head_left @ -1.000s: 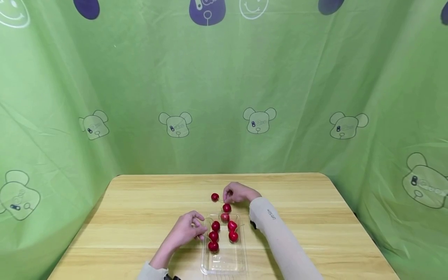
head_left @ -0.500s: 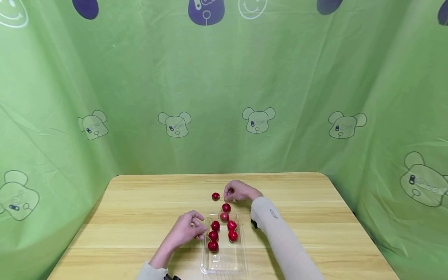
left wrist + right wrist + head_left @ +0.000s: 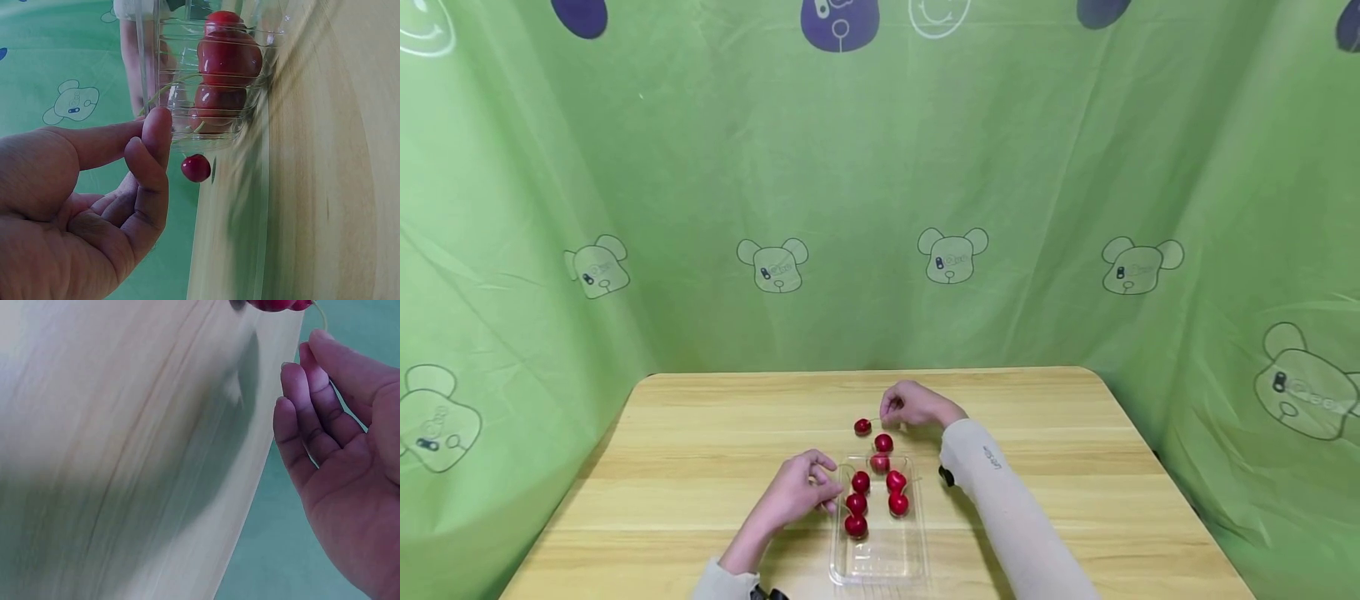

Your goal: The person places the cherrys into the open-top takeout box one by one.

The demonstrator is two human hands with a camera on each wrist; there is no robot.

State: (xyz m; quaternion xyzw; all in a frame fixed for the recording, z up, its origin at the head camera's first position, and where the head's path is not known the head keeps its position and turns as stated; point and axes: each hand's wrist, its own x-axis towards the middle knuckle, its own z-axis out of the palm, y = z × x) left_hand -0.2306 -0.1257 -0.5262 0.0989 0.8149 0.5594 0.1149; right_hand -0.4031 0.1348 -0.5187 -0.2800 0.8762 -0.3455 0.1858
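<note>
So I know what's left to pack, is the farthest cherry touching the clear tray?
Apart. The head view shows bare table between the cherry and tray.

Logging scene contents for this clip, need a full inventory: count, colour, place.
clear container: 1, transparent, front middle of table
cherries in container: 5, red, three on the left, two on the right
cherries at far end: apparently 2, red, inside or just beyond the wall unclear
lone cherry: 1, red, farthest from container
table: 1, light wood grain, under everything
curtain: green, behind and at sides, printed with bears, smileys, purple shapes
wrist devices: 2, dark, one per wrist
sleeves: 2, pale grey, on forearms
left hand: 1, fingers pinching container's left rim
right hand: 1, fingers pinching lone cherry's stem
</note>
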